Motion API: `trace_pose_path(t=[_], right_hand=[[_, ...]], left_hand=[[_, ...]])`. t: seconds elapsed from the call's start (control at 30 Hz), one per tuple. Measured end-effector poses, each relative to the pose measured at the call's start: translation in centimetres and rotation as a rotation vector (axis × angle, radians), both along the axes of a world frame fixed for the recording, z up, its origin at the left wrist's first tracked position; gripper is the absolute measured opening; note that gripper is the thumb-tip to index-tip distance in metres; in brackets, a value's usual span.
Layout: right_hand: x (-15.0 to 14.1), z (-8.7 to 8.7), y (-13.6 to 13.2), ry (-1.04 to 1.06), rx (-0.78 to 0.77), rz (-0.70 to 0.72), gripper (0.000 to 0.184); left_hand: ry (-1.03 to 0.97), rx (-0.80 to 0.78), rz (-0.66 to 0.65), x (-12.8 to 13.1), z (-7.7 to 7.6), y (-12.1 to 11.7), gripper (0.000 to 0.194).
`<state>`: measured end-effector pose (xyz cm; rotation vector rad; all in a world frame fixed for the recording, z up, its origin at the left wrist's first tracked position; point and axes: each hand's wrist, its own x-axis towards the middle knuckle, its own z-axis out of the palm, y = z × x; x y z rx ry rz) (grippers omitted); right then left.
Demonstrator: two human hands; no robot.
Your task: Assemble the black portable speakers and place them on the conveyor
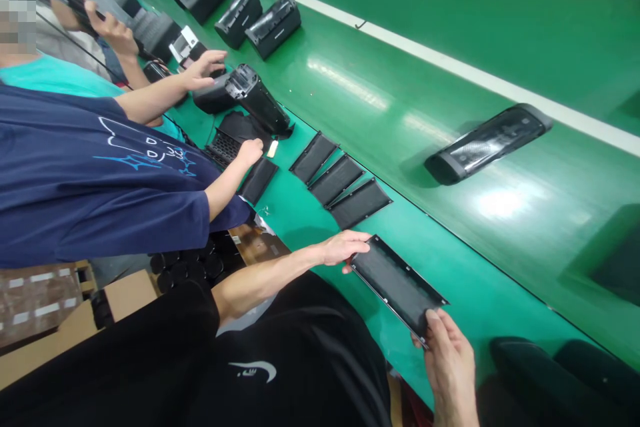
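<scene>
- Left hand (345,248): reaching out from the body on a nearly straight forearm, pinching the far left end of a black panel (397,290), with digits along the top corner and others tucked underneath
- Right hand (450,347): coming up from the bottom of the view, wrist below and fingers pointing up and left, pinching the panel's opposite end, thumb laid on the upper face and fingertips showing under the edge
- The black panel: spanning the two hands over the green desk (300,213), its long side slanting down to the right, just in front of the black shirt (305,353)
- Three similar panels (361,204): fanned out on the desk beyond the left hand
- Co-worker's nearer hand (251,151): low over the desk, beside dark parts, well apart from the held panel
</scene>
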<state>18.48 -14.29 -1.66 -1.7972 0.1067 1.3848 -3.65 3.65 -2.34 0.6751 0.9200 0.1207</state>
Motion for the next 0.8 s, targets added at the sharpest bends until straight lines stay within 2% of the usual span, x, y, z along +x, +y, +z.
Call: trace_pose_path(t=[0.17, 0.3, 0.37, 0.47, 0.53, 0.6, 0.67, 0.73, 0.8], right_hand=[[0.0, 0.4, 0.3, -0.008, -0.009, -0.028, 0.061], [0.2, 1.0, 0.8, 0.007, 0.063, -0.029, 0.05], [0.2, 1.4, 1.4, -0.002, 0.112, -0.041, 0.045], [-0.5, 1.9, 2.8, -0.019, 0.181, -0.04, 0.041], [-1.2, 2.0, 3.9, -0.023, 0.222, -0.013, 0.042], [-1.6, 1.7, 5.2, -0.028, 0.248, 0.035, 0.043], [-0.8, 1.1, 6.9, -0.041, 0.256, 0.103, 0.047], [1.6, 0.0, 9.5, -0.083, 0.251, 0.155, 0.06], [5.2, -1.5, 13.5, -0.187, 0.236, 0.159, 0.073]], left_hand=[[0.007, -0.008, -0.015, 0.1, -0.3, 0.1, 0.031], [-0.094, -0.068, 0.069, 0.0, -1.0, 0.2, 0.037], [-0.199, -0.136, 0.137, -0.1, -1.4, 0.2, 0.048], [-0.393, -0.203, 0.234, 0.1, -1.8, 0.0, 0.078], [-0.482, -0.191, 0.222, 0.8, -2.0, -0.3, 0.09], [-0.513, -0.137, 0.184, 1.8, -2.0, -0.3, 0.077], [-0.523, -0.076, 0.216, 2.7, -2.0, 0.2, 0.064], [-0.541, -0.044, 0.314, 3.0, -2.0, 1.1, 0.06], [-0.554, -0.053, 0.383, 2.5, -2.0, 2.3, 0.061]])
